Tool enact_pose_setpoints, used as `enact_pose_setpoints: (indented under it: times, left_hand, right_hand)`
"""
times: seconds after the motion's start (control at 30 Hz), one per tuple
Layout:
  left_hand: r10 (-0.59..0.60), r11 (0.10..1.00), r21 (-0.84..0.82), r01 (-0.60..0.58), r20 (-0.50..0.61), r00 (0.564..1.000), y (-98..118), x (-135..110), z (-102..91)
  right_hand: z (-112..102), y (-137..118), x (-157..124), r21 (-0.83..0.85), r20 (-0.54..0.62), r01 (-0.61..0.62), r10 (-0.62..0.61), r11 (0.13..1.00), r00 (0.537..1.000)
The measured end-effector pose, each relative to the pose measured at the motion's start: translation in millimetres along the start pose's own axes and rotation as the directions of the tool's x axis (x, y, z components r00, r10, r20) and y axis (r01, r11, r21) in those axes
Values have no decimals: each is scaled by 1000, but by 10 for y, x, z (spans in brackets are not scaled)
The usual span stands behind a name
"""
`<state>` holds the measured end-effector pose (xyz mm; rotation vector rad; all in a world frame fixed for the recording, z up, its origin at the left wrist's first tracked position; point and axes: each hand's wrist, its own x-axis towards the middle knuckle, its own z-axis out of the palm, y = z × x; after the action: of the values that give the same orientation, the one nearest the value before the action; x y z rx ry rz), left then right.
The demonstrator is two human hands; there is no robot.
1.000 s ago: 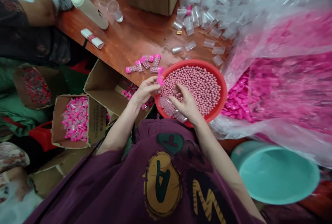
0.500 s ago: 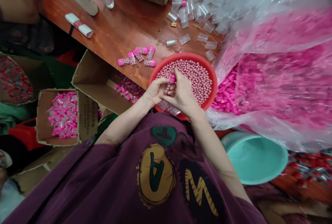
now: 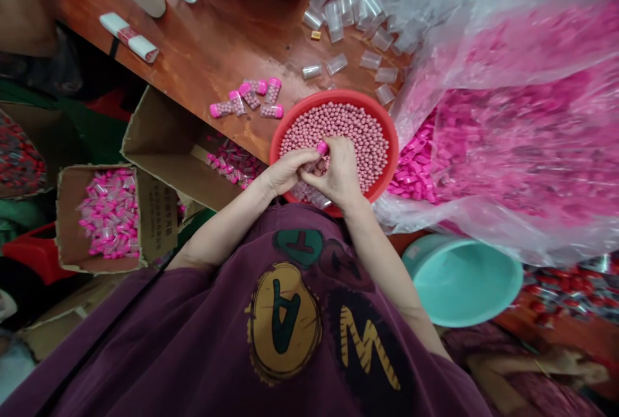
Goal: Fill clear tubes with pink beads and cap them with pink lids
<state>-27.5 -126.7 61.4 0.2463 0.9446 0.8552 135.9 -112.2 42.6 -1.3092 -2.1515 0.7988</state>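
My left hand [image 3: 285,172] and my right hand [image 3: 338,175] meet over a red plastic bowl [image 3: 333,93] heaped with pale pink beads [image 3: 338,124]. Between my fingers is a small tube, and only its bright pink cap [image 3: 322,147] shows. A few transparent empty tubes [image 3: 309,193] lie in the bowl under my hands. Beyond the bowl, several filled pink-capped tubes [image 3: 246,98] lie on the wooden table [image 3: 227,37], out of reach of my fingers.
Loose transparent tubes [image 3: 338,14] spread across the table behind the bowl. To the right, a plastic bag [image 3: 522,133] holds pink caps. Cardboard boxes [image 3: 109,214] of capped tubes stand at left, a teal basin [image 3: 459,281] at lower right, and a co-worker's hand [image 3: 575,362] at bottom right.
My hands have come closer together around the tube, and its body is now hidden. The whole view has drifted slightly up and left.
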Motion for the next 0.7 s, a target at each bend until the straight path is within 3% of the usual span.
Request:
enact_pose_setpoints:
  times: [0.13, 0.27, 0.4, 0.47, 0.57, 0.63, 0.7]
  left_hand:
    - [15, 999, 53, -14, -26, 1000, -52, 22, -107]
    - [-6, 995, 103, 11, -52, 999, -85, 49, -91]
    - [77, 986, 157, -49, -176, 981, 52, 44, -147]
    - [192, 974, 181, -139, -318, 928, 194, 58, -323]
    - [365, 927, 278, -253, -504, 783, 401, 104, -724]
    - [406, 909, 338, -244, -590, 698, 496, 137, -963]
    - [377, 920, 348, -181, -660, 650, 554, 177, -1120]
  right_hand:
    - [87, 55, -61, -60, 30, -25, 26, 998, 999]
    - [176, 88, -80, -94, 93, -123, 132, 988, 987]
    - [133, 263, -81, 67, 154, -149, 137, 987, 978]
    - [64, 374, -106, 103, 168, -168, 149, 980, 975]
    - [-2, 390, -175, 23, 311, -145, 131, 989, 941]
    - [23, 278, -226, -74, 434, -86, 110, 994, 894]
    - [100, 146, -270, -185, 475, -43, 128, 982, 871]
